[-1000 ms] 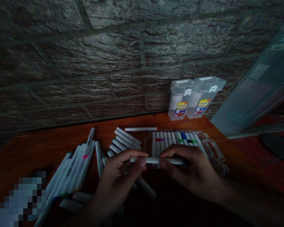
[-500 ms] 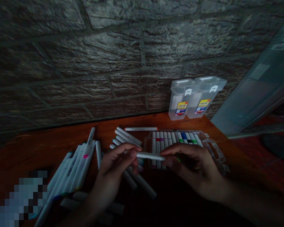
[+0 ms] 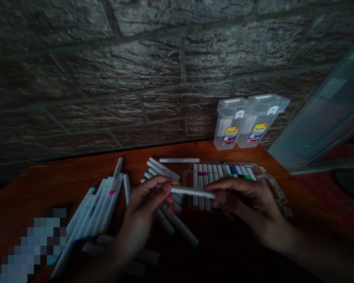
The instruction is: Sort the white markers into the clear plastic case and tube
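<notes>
A white marker [image 3: 191,192] lies nearly level between my two hands, above the table. My right hand [image 3: 247,204] pinches its right end between thumb and fingers. My left hand [image 3: 147,204] is closed, its thumb and fingertip at the marker's left end. Behind the right hand, an opened clear plastic case [image 3: 187,179] holds a row of white markers [image 3: 205,184], some with red, purple, blue or green bands. Loose markers [image 3: 162,169] fan out behind my left hand, and others lie partly hidden beneath it.
More white markers [image 3: 97,208] lie in a pile on the left of the wooden table [image 3: 47,173]. One orange-ended marker [image 3: 179,160] rests at the back. Two clear labelled boxes [image 3: 228,125] stand against the brick wall [image 3: 153,70]. The lower left corner is pixelated.
The marker has shifted right relative to my left hand, so its left end now shows at the fingertips. My right hand has moved slightly right. The whole view has shifted a little.
</notes>
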`<control>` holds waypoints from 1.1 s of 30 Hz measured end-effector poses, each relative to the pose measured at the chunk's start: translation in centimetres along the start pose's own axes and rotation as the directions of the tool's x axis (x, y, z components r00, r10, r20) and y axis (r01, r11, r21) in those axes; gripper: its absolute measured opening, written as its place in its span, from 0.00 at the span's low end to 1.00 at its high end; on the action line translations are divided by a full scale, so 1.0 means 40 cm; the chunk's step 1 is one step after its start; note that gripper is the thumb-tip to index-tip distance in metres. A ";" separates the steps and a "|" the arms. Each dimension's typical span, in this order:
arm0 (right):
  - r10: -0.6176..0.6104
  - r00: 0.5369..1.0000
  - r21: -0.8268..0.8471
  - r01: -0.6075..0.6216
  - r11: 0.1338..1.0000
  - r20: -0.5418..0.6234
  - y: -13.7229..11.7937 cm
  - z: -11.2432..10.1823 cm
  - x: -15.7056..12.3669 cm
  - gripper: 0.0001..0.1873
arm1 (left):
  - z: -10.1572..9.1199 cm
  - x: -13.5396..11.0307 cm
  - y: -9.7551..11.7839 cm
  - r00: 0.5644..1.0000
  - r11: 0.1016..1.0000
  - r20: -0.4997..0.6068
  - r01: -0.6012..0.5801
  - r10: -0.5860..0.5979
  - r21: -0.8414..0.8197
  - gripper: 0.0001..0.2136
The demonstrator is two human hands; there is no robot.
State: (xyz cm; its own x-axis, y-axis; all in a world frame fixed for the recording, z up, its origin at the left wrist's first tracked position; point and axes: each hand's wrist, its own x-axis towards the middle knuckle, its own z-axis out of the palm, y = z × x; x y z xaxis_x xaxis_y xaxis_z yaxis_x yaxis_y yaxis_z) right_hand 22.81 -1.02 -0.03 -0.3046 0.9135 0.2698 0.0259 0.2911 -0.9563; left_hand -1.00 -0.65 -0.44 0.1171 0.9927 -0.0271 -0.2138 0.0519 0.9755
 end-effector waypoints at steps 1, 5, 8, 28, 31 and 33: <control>0.014 1.000 0.015 -0.014 1.000 0.001 0.001 -0.001 -0.001 0.10 | 0.000 0.000 0.000 1.000 1.000 -0.001 0.001 -0.001 -0.003 0.07; 0.059 0.998 0.048 -0.059 0.997 -0.001 0.006 -0.002 -0.003 0.11 | 0.002 0.001 0.003 1.000 0.999 -0.005 0.014 -0.014 -0.035 0.08; 0.065 0.998 0.088 -0.063 0.994 -0.019 0.006 0.001 -0.002 0.11 | 0.004 0.002 0.004 1.000 0.997 -0.002 0.027 -0.027 -0.071 0.08; 0.274 0.952 0.475 -0.179 0.862 -0.138 0.028 -0.002 0.043 0.13 | 0.002 -0.005 0.002 0.993 0.975 0.113 0.001 0.025 -0.224 0.11; 0.342 0.921 0.532 -0.200 0.823 -0.184 0.027 -0.001 0.049 0.13 | 0.002 -0.006 0.001 0.982 0.971 0.182 -0.004 0.049 -0.237 0.13; 0.379 0.905 0.553 -0.217 0.804 -0.196 0.025 0.000 0.051 0.14 | 0.002 -0.009 0.001 0.971 0.971 0.226 -0.018 0.074 -0.238 0.14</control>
State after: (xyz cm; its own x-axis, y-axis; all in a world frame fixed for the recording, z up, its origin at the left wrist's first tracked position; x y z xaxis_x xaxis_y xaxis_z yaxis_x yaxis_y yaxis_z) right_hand 22.21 1.13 -0.44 -0.0794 0.9922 -0.0963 -0.4398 -0.1216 -0.8898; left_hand -0.96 -1.03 -0.39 0.3173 0.9436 0.0950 -0.4404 0.0578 0.8960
